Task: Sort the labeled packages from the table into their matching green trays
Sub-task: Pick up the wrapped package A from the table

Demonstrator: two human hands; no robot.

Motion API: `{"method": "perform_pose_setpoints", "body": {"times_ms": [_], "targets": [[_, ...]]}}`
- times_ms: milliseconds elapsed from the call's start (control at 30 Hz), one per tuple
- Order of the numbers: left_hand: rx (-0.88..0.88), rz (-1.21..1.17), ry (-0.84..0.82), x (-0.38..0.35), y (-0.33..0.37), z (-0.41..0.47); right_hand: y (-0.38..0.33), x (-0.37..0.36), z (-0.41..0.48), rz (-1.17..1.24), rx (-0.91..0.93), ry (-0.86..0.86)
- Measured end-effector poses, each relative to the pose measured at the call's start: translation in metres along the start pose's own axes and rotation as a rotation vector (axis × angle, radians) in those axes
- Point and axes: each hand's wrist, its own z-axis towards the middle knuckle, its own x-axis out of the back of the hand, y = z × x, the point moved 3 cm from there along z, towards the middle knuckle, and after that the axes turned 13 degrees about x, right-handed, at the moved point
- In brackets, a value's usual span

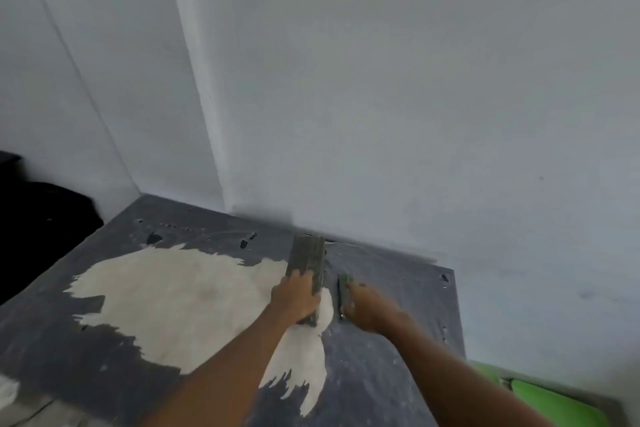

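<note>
A long grey-green package (307,262) lies on the dark table (104,340) close to the wall. My left hand (296,298) is closed around its near end. Just to its right is a thinner grey package (344,288), standing on edge, and my right hand (369,308) grips its near part. A green tray (554,402) shows at the bottom right, below the table's right edge, partly cut off by the frame. The image is blurred and no labels can be read.
The tabletop has a large worn pale patch (180,295) and small holes near its far edge. A white wall (381,97) rises directly behind the table. A dark object (38,218) sits beyond the table's left edge.
</note>
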Motion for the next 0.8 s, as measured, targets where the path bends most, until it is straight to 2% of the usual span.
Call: {"method": "perform_pose_setpoints", "body": {"times_ms": [100, 267, 367, 500, 633, 800], "targets": [[0.094, 0.003, -0.023, -0.02, -0.008, 0.025, 0.004, -0.019, 0.031, 0.027, -0.036, -0.027], [0.154, 0.023, -0.111, -0.057, -0.015, 0.056, 0.009, -0.038, 0.076, 0.035, -0.077, -0.093], [0.174, 0.006, -0.067, -0.077, -0.019, 0.062, 0.012, -0.042, 0.096, 0.053, -0.091, -0.113], [0.134, 0.005, 0.072, -0.082, -0.025, 0.064, 0.018, -0.045, 0.11, 0.079, -0.12, -0.132], [0.054, 0.002, 0.156, -0.057, -0.042, 0.076, 0.022, -0.044, 0.117, 0.141, -0.106, -0.103], [-0.063, -0.194, 0.09, -0.01, -0.07, 0.098, 0.024, -0.033, 0.126, 0.098, -0.015, 0.012]]}}
